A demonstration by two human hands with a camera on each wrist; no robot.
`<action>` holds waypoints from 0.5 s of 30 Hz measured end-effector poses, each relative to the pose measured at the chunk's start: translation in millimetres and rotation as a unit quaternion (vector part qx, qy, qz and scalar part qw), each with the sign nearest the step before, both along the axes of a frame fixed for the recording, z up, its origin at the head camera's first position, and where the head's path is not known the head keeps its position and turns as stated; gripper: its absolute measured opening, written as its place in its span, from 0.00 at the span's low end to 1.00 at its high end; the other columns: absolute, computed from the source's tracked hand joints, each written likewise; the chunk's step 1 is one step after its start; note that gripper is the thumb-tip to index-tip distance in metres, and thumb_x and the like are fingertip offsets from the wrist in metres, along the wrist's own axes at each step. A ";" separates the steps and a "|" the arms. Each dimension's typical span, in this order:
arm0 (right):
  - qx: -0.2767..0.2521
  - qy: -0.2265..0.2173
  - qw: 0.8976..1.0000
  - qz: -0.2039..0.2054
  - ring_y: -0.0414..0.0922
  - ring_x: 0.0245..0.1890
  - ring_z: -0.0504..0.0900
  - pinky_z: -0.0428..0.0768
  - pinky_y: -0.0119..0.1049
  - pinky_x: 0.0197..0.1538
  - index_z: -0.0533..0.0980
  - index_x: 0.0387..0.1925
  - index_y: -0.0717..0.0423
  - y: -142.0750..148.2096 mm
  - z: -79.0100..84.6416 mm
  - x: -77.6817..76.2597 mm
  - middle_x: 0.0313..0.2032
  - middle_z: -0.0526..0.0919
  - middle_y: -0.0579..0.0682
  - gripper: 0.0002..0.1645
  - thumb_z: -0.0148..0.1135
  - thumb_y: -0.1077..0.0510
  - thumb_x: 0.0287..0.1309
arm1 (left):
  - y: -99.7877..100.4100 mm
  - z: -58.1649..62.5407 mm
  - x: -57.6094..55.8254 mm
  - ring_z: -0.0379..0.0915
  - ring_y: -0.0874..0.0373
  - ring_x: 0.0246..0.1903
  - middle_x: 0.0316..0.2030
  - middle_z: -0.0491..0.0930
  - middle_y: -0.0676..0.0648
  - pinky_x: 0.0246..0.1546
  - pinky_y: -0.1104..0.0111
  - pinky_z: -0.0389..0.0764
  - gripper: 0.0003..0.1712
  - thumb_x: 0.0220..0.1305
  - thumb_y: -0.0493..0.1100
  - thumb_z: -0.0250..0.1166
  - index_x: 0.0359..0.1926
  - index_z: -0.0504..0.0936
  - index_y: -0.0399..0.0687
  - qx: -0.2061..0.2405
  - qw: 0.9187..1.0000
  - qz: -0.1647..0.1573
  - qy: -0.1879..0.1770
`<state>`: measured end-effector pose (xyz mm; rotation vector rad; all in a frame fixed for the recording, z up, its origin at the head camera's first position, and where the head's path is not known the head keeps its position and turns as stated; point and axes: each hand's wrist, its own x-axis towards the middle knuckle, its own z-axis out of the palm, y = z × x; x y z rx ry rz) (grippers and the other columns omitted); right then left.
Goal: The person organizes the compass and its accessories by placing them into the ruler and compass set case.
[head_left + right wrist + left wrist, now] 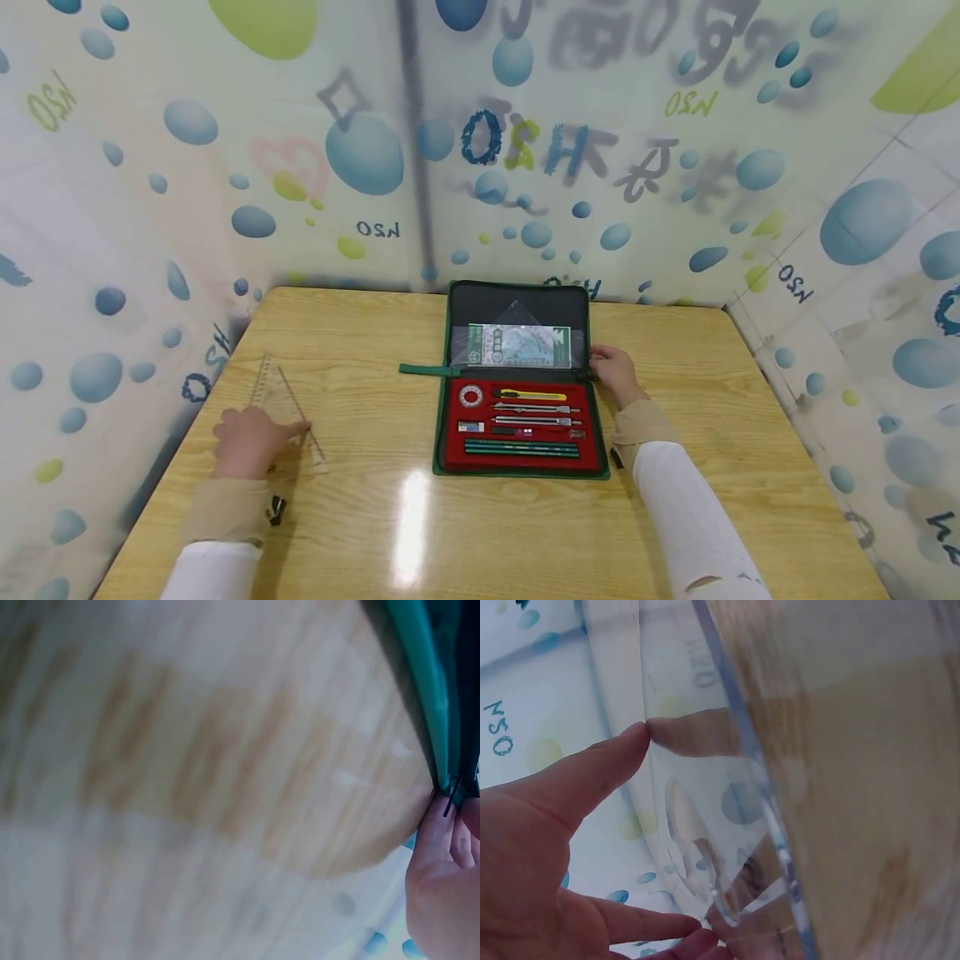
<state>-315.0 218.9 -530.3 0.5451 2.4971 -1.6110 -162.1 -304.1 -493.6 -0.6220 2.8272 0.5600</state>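
At the table's left side my left hand (251, 437) holds a clear set square (294, 398) across its edges, thumb on one side and fingers on the other. The left wrist view shows the thumb and fingertips meeting the clear plastic (742, 742). My right hand (618, 375) pinches the right edge of an open green drawing-set case (525, 467) near its fold. In the right wrist view, fingers sit at the green edge (420, 675) by a small dark zip pull (452, 796). The thumb is partly cut off there.
The red tray holds a yellow utility knife (536, 396), metal compasses (532, 421), an eraser (471, 427), a white ring (470, 396) and green pencils (521, 449). A printed packet (525, 346) is in the lid's clear pocket. A green strap (423, 369) sticks out left. Patterned walls surround the table.
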 end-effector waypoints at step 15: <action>-0.009 -0.004 1.000 0.001 0.53 0.52 0.71 0.69 0.46 0.59 0.67 0.62 0.63 0.7 0.8 0.4 0.56 0.71 0.62 0.25 0.47 0.64 0.64 | -7.9 1.6 -5.2 0.55 0.32 0.35 0.37 0.58 0.19 0.32 0.49 0.63 0.53 0.46 0.70 0.64 0.39 0.71 0.14 -0.003 1.000 -0.004 -0.011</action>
